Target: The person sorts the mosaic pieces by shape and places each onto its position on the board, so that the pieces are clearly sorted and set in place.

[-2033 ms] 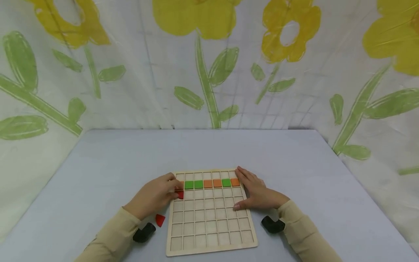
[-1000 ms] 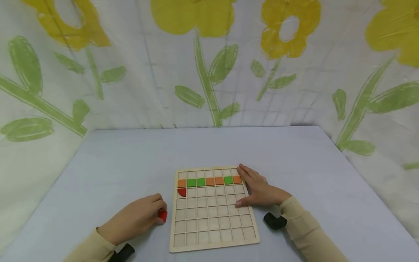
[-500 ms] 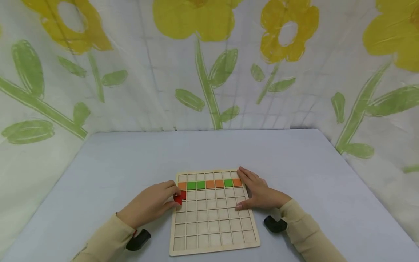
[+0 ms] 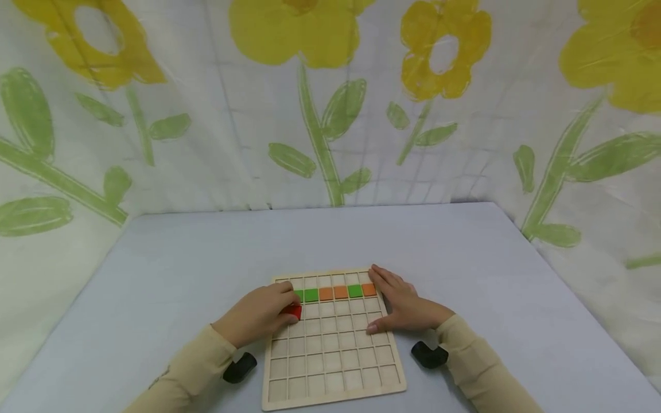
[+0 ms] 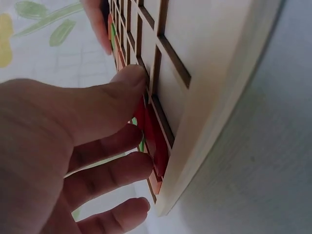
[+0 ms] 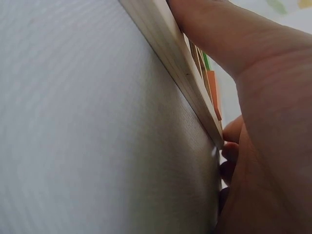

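A flat wooden grid board (image 4: 330,397) lies on the table, a row of orange and green square tiles (image 4: 311,295) in its second row of cells. My left hand (image 4: 260,312) is over the board's left side and pinches a red tile (image 4: 294,311) between thumb and fingers, by the left end of the third row. Another red tile (image 5: 157,141) sits beside it in the left wrist view; the hand covers it in the head view. My right hand (image 4: 408,304) rests on the board's right edge, thumb on the surface, fingers extended along the upper side.
Black wrist devices (image 4: 240,367) hang under both beige sleeves (image 4: 480,361). The white table (image 4: 196,246) spreads around the board, with a flower-painted curtain (image 4: 206,143) behind it.
My left hand has gone down to a red tile beside the board, picked it up and carried it to the board's third row, beside the earlier red tile. My right hand has stayed put.
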A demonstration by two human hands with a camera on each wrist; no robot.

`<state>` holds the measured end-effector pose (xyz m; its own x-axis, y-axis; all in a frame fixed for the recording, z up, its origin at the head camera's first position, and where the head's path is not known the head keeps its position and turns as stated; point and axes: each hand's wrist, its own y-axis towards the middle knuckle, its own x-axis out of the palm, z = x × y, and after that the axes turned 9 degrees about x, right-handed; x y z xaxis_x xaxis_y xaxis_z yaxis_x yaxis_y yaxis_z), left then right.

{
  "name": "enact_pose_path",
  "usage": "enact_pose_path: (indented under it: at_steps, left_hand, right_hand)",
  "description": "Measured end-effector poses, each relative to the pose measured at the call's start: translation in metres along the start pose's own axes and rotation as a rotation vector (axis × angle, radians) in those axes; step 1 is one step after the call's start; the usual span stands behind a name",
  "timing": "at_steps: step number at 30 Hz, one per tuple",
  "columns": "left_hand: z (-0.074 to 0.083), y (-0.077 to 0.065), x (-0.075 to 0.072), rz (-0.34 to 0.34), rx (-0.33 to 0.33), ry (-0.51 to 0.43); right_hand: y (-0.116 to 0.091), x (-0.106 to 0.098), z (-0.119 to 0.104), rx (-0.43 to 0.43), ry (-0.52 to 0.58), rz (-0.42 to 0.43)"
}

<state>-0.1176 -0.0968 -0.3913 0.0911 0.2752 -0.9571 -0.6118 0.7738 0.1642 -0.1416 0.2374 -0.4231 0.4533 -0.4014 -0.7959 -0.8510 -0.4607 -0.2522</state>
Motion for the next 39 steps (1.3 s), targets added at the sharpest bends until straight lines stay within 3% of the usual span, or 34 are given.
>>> enact_pose_path:
  at_steps: [9,25,34,39]
  left_hand:
    - [-0.004,-0.005,-0.003,0.01,-0.027,-0.015]
    - [-0.005,0.001,0.006,0.083,0.04,0.074]
    - [-0.007,0.0,0.005,0.11,0.02,0.075]
    - [-0.011,-0.011,-0.005,0.134,-0.02,0.033]
  right_hand:
    - [0.001,-0.001,-0.002,-0.003,-0.004,-0.009]
    - [-0.001,-0.002,-0.003,-0.003,0.004,-0.004]
    - [-0.001,-0.001,-0.002,-0.006,0.011,-0.008]
    - [-0.002,-0.001,-0.004,-0.007,0.019,-0.015]
